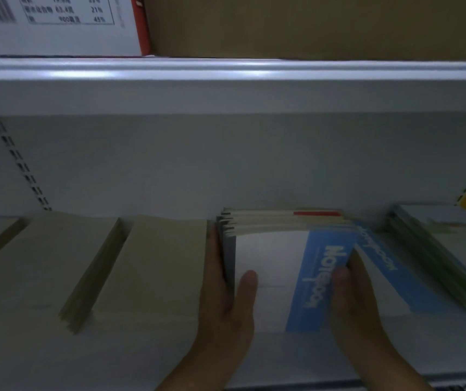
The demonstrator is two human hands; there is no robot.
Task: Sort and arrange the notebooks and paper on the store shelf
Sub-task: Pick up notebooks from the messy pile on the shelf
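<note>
Both hands are squeezing the notebook stack (268,266) from its sides, probably to square its fanned edges on the shelf (310,359), between the brown paper pile (155,266) and a flat notebook (389,275). The left hand (223,300) is clasping the left side, fingers (214,249) alongside and thumb on top. The right hand (361,306) is gripping the right edge likewise.

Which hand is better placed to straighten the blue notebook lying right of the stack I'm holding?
The right hand: it sits beside that blue notebook, while the left hand holds the stack's opposite edge.
</note>
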